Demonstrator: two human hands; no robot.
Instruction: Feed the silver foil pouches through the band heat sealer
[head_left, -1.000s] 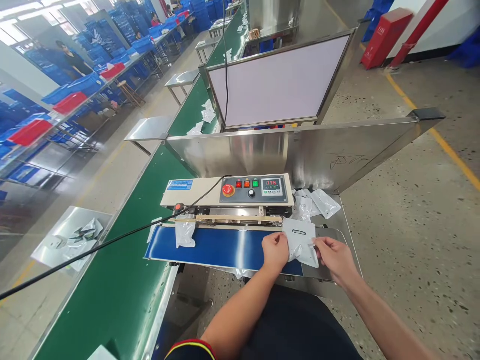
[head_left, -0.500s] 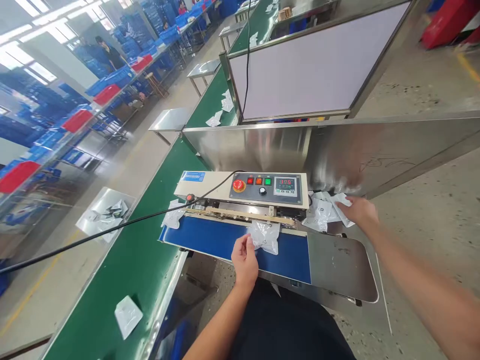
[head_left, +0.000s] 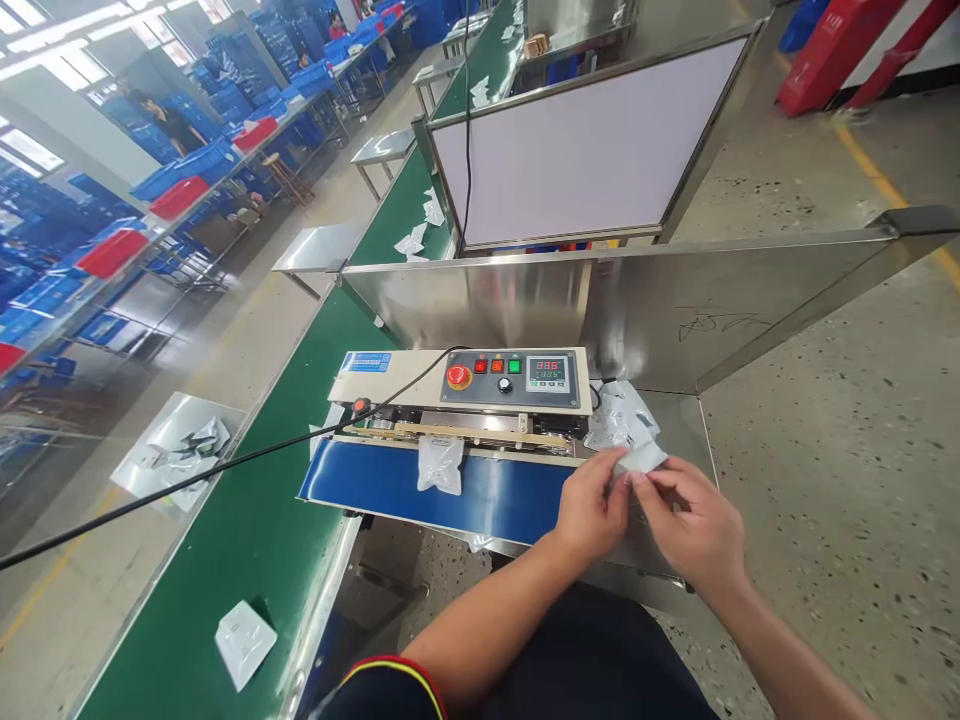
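Both hands meet at one white plastic bag (head_left: 642, 458) over the steel plate at the right end of the band sealer (head_left: 405, 378). My left hand (head_left: 594, 508) pinches its left edge, and my right hand (head_left: 694, 515) grips its right side with thumb and fingers. Behind it lies a pile of white bags (head_left: 621, 412), partly covered by the held one. Another white bag (head_left: 440, 466) hangs from the sealer's band over the blue conveyor belt (head_left: 510, 495). At the sealer's left end, a further bag is partly hidden.
A green conveyor (head_left: 187, 580) runs along the left with a white bag (head_left: 245, 645) on it. A steel side tray (head_left: 139, 455) holds several packets. A black cable (head_left: 247, 458) crosses in front of the sealer. A steel partition (head_left: 510, 300) stands behind.
My left hand has left the bag on the belt and moved right to the other bag. My right hand has brought that bag nearer from the pile. The bag in the sealer has travelled left.
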